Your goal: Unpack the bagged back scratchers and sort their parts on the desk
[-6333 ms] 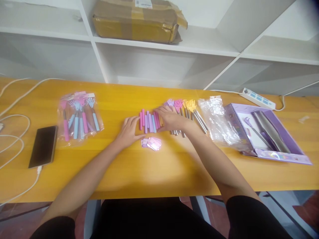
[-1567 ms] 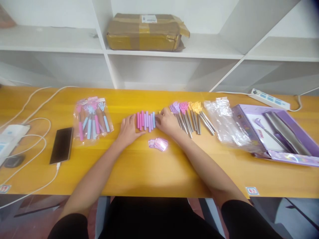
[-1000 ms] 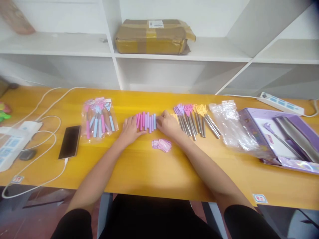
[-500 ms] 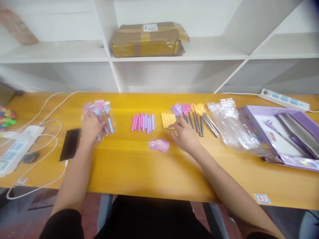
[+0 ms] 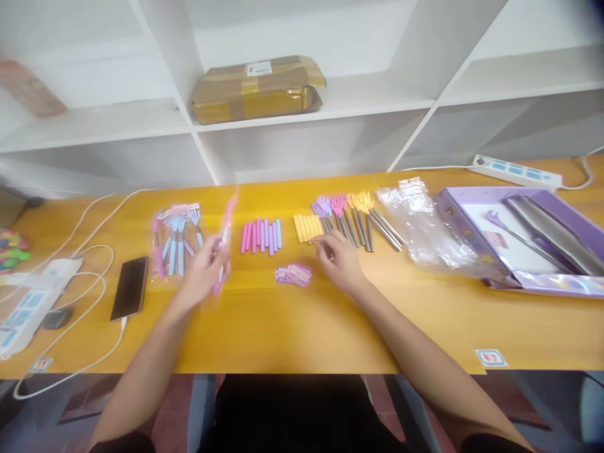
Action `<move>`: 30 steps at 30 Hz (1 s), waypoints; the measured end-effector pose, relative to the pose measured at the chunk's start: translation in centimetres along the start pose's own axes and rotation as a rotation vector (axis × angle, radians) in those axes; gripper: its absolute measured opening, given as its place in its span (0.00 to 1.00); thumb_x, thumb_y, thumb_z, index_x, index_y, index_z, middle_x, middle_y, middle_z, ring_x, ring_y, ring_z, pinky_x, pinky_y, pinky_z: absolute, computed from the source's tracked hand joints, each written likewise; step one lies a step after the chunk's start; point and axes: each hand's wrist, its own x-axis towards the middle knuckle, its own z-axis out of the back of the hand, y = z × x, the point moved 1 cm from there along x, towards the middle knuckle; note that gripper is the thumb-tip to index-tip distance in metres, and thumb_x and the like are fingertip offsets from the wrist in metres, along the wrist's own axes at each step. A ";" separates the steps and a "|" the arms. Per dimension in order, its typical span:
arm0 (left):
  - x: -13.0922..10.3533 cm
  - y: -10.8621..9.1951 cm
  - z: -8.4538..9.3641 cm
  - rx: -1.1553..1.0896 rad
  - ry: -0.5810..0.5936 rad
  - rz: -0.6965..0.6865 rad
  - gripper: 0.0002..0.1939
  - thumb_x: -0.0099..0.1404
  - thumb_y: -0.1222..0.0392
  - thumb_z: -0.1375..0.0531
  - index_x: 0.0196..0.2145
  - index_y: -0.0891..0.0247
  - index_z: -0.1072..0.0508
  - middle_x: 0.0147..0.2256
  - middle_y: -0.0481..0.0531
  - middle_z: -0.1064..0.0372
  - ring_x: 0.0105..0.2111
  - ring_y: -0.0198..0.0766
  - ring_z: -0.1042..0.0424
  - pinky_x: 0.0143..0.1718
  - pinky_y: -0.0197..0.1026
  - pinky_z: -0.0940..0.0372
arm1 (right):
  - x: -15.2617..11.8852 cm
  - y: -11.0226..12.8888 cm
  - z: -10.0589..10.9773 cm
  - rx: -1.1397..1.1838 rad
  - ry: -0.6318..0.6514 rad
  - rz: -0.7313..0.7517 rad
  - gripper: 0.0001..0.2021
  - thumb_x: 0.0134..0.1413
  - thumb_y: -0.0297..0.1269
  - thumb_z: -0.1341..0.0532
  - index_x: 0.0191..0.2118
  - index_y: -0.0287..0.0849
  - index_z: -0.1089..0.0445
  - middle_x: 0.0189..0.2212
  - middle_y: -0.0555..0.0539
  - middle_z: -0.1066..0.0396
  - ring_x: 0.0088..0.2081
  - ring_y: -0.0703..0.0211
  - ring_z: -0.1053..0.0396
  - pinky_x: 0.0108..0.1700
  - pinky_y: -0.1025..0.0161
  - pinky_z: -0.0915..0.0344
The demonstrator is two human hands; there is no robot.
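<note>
My left hand (image 5: pixel 205 274) is closed around a pink back scratcher (image 5: pixel 229 217), blurred by motion and apparently in a clear bag. Left of it, several bagged back scratchers (image 5: pixel 177 242) with blue, pink and purple handles lie on the table. My right hand (image 5: pixel 338 258) rests with its index finger stretched out at the lower end of the yellow tubes (image 5: pixel 306 228); its thumb is apart and its other fingers are curled. Between my hands are pink, purple and blue tubes (image 5: pixel 261 236) in a row and a small pile of pink cards (image 5: pixel 298 275). Claw-headed metal rods (image 5: pixel 363 220) lie beyond my right hand.
Clear plastic bags (image 5: pixel 419 220) lie right of the rods, beside a purple box (image 5: pixel 453 223) holding a purple-headed scratcher. At left are a phone (image 5: pixel 129 289), cables and a power strip (image 5: pixel 42 302). A taped carton (image 5: pixel 255 91) stands on the shelf behind.
My left hand has lifted a pink back scratcher off the bagged pile and moved right and towards me. My right hand stays by the yellow tubes. The camera view has shifted slightly.
</note>
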 end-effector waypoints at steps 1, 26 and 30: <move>-1.2 -0.3 -1.8 -0.185 0.159 0.019 0.18 0.76 0.45 0.40 0.55 0.57 0.29 0.26 0.42 0.35 0.20 0.35 0.34 0.25 0.37 0.38 | -0.2 0.2 -0.4 0.123 0.034 -0.041 0.12 0.74 0.42 0.43 0.52 0.44 0.25 0.39 0.46 0.31 0.34 0.57 0.32 0.38 0.59 0.32; -2.0 3.3 -13.1 -0.774 0.660 0.280 0.31 0.66 0.50 0.26 0.58 0.59 0.35 0.29 0.46 0.23 0.25 0.43 0.17 0.25 0.38 0.24 | -2.5 0.5 -3.6 0.850 0.274 -0.342 0.21 0.66 0.53 0.31 0.56 0.50 0.33 0.47 0.44 0.24 0.43 0.53 0.24 0.42 0.57 0.25; -2.6 3.6 -13.2 -0.730 0.594 0.238 0.43 0.68 0.51 0.27 0.72 0.57 0.43 0.31 0.48 0.21 0.28 0.45 0.16 0.29 0.41 0.23 | -2.7 0.8 -2.9 0.559 0.171 -0.094 0.23 0.65 0.49 0.29 0.58 0.49 0.34 0.49 0.42 0.28 0.48 0.50 0.25 0.48 0.52 0.24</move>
